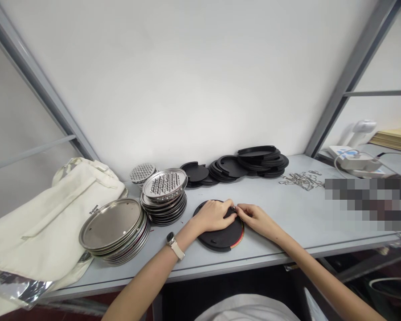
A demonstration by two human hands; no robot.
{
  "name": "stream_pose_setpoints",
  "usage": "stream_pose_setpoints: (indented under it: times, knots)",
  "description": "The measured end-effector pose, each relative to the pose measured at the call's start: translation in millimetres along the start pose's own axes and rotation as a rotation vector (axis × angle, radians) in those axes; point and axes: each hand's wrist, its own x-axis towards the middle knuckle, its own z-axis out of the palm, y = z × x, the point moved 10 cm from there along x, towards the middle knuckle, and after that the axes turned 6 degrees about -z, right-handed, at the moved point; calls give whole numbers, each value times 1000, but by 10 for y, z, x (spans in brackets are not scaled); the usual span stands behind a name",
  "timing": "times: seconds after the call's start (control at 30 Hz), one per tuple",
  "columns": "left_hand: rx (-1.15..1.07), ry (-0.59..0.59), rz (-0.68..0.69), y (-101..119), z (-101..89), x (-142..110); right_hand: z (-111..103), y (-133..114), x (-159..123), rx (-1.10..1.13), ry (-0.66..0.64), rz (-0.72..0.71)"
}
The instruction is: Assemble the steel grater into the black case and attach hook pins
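A round black disc (220, 238) lies flat on the grey table near its front edge. A red and yellow rim shows at its right side, and a small dark knob sits near its front. My left hand (215, 216), with a watch on the wrist, rests over the disc with thumb and index finger bent toward its right edge. My right hand (254, 217) meets it there, fingertips pinched. Between the two sets of fingertips a small dark metal piece (234, 208) shows; its kind is too small to tell. The fingers hide part of the disc.
Left stands a stack of round metal plates (112, 223), with stacked round grater plates (163, 183) behind it. Black round trays (232, 166) are piled along the wall. Small metal chains or clips (302, 179) lie right. A cream bag (63, 214) covers the left end.
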Motion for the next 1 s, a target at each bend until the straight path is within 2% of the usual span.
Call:
stream_pose_setpoints:
  times: [1.0]
  knots:
    - [0,4,8,-3,-3,9,-14,-52,-5,-15,18,-10]
